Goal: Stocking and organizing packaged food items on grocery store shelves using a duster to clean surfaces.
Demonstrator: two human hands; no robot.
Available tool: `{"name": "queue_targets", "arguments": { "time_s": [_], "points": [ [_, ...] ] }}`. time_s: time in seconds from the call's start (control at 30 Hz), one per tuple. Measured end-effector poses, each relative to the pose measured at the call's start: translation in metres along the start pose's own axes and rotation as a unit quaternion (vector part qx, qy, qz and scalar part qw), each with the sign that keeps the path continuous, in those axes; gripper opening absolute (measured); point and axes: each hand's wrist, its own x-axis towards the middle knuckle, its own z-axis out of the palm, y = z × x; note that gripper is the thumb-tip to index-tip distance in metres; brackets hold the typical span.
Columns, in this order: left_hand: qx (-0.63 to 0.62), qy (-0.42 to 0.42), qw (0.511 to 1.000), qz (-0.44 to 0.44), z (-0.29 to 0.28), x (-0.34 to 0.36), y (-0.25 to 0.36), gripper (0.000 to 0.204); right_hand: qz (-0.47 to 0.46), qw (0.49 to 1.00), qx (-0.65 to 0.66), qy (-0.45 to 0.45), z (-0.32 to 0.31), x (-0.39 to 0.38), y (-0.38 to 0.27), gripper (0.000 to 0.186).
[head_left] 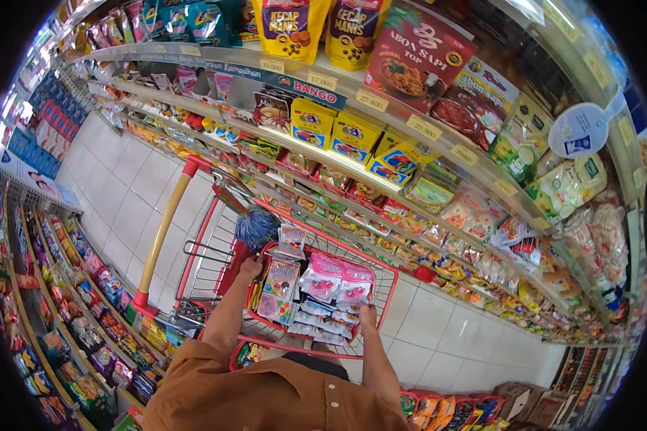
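Two hands are at opposite sides of a loaded red basket (pixel 251 307), which sits in the cart (pixel 167 215). Left hand (pixel 250 268): fingers appear closed on the rim, near the blue duster (pixel 257 228). Right hand (pixel 367 314): at the far side, against the pink packs (pixel 323 279); whether it grips the rim or a pack cannot be told. Patterned sachets (pixel 279 280) lie on the left of the load.

Assessment: the step in hand appears to be steadying the basket. Good practice would be a firm hold on the rim at both sides, thumbs off the soft packs, basket level. The duster should be kept clear of the left wrist; tilting would risk sliding the top sachets.
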Motion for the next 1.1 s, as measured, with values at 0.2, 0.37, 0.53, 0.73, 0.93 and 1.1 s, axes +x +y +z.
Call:
{"name": "queue_targets", "arguments": {
  "time_s": [0.2, 0.37, 0.53, 0.73, 0.93, 1.1],
  "points": [
    [0.044, 0.186, 0.977, 0.093, -0.081, -0.082, 0.120, 0.049, 0.009, 0.996, 0.017, 0.084, -0.003, -0.029, -0.024, 0.038],
    [-0.123, 0.467, 0.843, 0.237, -0.133, -0.086, 0.165, 0.041, -0.088, 0.989, -0.063, 0.098, 0.007, -0.042, -0.016, 0.040],
    [-0.061, 0.442, 0.869, 0.212, -0.129, -0.074, 0.173, 0.030, -0.162, 0.974, -0.130, 0.092, -0.008, -0.055, 0.006, 0.042],
    [-0.137, 0.438, 0.833, 0.310, -0.124, -0.095, 0.144, 0.020, -0.244, 0.948, -0.169, 0.116, -0.016, -0.059, 0.020, 0.049],
    [-0.176, 0.439, 0.820, 0.324, -0.121, -0.100, 0.137, 0.023, -0.221, 0.964, -0.126, 0.080, -0.021, -0.061, 0.024, 0.051],
    [-0.170, 0.433, 0.822, 0.328, -0.114, -0.111, 0.136, 0.022, -0.070, 0.990, -0.119, 0.020, -0.028, -0.042, 0.005, 0.047]
  ]
}}
